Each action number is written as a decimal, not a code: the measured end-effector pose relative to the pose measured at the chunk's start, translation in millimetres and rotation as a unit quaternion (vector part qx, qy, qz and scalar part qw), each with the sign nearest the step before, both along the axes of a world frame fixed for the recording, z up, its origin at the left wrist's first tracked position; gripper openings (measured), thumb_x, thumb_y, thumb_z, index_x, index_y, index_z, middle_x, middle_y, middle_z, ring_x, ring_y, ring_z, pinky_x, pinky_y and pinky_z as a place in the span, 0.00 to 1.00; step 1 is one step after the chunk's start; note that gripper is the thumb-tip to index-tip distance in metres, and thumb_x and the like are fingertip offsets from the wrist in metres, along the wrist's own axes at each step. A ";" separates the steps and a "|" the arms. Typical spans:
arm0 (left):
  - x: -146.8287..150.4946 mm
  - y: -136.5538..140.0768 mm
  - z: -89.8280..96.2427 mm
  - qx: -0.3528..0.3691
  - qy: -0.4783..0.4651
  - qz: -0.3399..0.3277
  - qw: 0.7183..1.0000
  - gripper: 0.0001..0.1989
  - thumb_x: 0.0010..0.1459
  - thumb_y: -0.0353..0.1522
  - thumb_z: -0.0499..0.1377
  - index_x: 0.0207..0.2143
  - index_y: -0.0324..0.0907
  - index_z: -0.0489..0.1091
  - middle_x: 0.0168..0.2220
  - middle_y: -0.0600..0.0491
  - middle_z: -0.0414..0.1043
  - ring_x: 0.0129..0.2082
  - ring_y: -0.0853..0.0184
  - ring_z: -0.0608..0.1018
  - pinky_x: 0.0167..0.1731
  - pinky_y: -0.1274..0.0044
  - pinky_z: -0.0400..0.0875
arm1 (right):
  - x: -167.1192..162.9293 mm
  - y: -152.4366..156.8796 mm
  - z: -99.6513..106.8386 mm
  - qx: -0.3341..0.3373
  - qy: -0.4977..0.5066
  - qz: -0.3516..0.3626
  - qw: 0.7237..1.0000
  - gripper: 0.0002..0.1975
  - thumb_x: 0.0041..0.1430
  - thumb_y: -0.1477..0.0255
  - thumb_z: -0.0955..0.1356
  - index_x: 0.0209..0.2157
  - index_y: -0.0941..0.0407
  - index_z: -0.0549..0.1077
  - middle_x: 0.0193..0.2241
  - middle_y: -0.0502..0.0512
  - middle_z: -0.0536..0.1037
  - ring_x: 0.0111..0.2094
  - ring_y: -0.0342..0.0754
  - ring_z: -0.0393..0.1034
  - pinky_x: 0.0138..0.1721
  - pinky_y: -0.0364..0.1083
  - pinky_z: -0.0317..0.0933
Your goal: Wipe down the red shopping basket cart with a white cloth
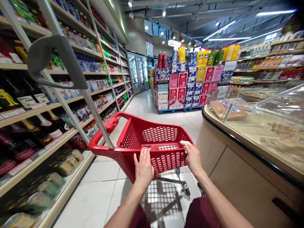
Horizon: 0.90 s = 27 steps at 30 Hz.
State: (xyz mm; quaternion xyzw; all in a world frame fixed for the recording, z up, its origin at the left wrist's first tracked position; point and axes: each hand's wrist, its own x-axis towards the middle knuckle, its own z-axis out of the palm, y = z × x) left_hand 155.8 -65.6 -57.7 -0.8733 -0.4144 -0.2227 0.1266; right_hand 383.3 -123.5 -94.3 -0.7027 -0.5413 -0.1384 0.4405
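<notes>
A red plastic shopping cart (166,155) with perforated basket walls stands in front of me, its inside bare where I can see it. My left hand (144,166) rests on the near side of the cart, fingers stretched up and over the rim; it holds nothing. At the basket's right front corner, my right hand (193,156) pinches a small whitish cloth (185,143) against or just above the rim. The cloth is mostly hidden by my fingers, so its full shape does not show. A grey loop handle (55,60) on a metal pole rises from the cart's left end.
Drink shelves (71,104) line the left side, with bottles and cans down to floor level. A glass-topped counter (239,136) with packaged food stands close on the right. Stacked drink cartons (182,87) on blue pallets are ahead. Glass-door fridges (139,71) stand farther back.
</notes>
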 end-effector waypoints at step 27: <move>11.8 7.0 2.9 0.014 -0.004 0.015 1.000 0.27 0.47 0.29 0.54 0.53 0.38 0.61 0.53 0.42 0.61 0.55 0.55 0.60 0.56 0.57 0.44 | -16.6 10.0 -30.1 0.004 -0.058 0.031 0.998 0.26 0.53 0.84 0.53 0.50 0.55 0.67 0.50 0.55 0.69 0.56 0.48 0.55 0.54 0.55 0.54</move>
